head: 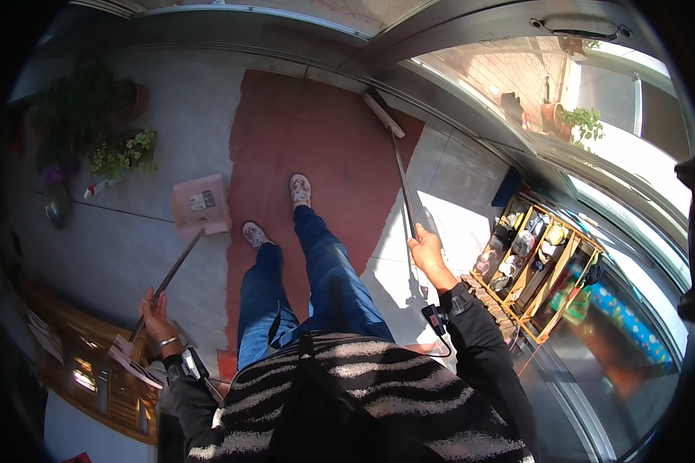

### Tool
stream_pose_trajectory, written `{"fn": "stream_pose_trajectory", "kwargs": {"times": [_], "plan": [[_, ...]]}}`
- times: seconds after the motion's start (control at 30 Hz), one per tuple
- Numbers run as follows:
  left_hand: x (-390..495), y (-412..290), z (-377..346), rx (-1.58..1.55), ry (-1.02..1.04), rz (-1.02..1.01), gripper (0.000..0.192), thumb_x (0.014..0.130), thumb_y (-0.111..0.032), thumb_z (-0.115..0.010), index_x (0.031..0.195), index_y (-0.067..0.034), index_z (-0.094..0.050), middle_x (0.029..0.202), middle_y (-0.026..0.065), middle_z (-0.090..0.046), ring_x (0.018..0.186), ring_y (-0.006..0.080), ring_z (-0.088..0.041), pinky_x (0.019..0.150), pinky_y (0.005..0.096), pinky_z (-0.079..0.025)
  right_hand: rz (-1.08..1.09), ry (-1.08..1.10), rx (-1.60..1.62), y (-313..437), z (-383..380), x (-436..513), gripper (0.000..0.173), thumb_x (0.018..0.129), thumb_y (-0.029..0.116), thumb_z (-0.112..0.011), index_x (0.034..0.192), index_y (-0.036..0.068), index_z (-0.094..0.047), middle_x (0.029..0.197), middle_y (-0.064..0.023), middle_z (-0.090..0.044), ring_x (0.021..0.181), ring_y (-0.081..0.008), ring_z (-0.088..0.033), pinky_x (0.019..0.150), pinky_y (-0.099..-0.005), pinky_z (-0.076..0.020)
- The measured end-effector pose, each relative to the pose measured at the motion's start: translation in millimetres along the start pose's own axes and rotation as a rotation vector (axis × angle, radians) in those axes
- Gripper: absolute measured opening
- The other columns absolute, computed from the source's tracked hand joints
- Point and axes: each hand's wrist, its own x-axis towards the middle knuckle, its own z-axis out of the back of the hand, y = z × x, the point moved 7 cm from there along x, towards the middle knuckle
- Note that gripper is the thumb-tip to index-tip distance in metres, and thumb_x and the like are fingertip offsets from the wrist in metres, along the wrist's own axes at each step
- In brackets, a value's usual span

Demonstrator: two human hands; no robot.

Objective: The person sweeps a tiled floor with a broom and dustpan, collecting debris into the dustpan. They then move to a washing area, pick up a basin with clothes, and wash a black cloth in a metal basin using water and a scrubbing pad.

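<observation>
My left hand point(155, 318) grips the dark handle point(179, 263) of a long-handled dustpan. Its pale pink pan point(186, 223) rests on grey tile at the left border of a dark red mat point(318, 139), with a grey-and-white patch inside. In my right hand point(430, 252) is the stick point(404, 185) of a broom. The broom head point(385, 116), pinkish with a dark side, lies across the mat's far right corner, close to the door track. My feet, in patterned shoes point(300, 188), stand between the two tools, one on the mat and the other near its left edge.
Potted plants point(124, 153) stand at the far left. Behind my left hand is a wooden bench point(145, 405). A wooden rack point(566, 254) filled with shoes stands to the right, beside glass panels. A framed glass door point(469, 104) borders the floor ahead.
</observation>
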Motion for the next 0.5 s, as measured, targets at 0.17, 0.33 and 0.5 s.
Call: {"fn": "stream_pose_trajectory", "kwargs": {"times": [0.17,0.33,0.5], "plan": [[-2,-21,-22,-0.030,0.001,0.010,0.035,0.101,-0.024,-0.050,0.120,0.005,-0.047,0.128,0.0232,-0.061,0.104,0.0338,-0.067,0.091,0.0355,-0.058,-0.003,0.129,0.234,49,4,-21,0.056,0.092,0.004,-0.059,0.146,0.000,-0.043,0.065,-0.0015,-0.054,0.045,-0.0102,-0.050,0.041,-0.0273,-0.0435],[-8,-33,-40,-0.113,0.024,-0.031,0.034,0.101,-0.023,-0.051,0.118,0.006,-0.049,0.129,0.0247,-0.060,0.100,0.0341,-0.068,0.086,0.0354,-0.061,-0.098,0.096,0.232,43,37,-37,0.052,0.094,0.003,-0.056,0.145,0.003,-0.046,0.063,0.0007,-0.051,0.045,-0.0090,-0.047,0.040,-0.0264,-0.0412],[-8,-32,-54,-0.138,0.021,-0.063,0.030,0.101,-0.022,-0.052,0.113,0.006,-0.050,0.129,0.0266,-0.059,0.098,0.0332,-0.069,0.084,0.0338,-0.061,-0.193,0.142,0.295,77,-9,-3,0.016,0.094,0.004,-0.055,0.108,0.000,-0.060,0.062,0.0004,-0.050,0.045,-0.0100,-0.048,0.039,-0.0271,-0.0410]]}}
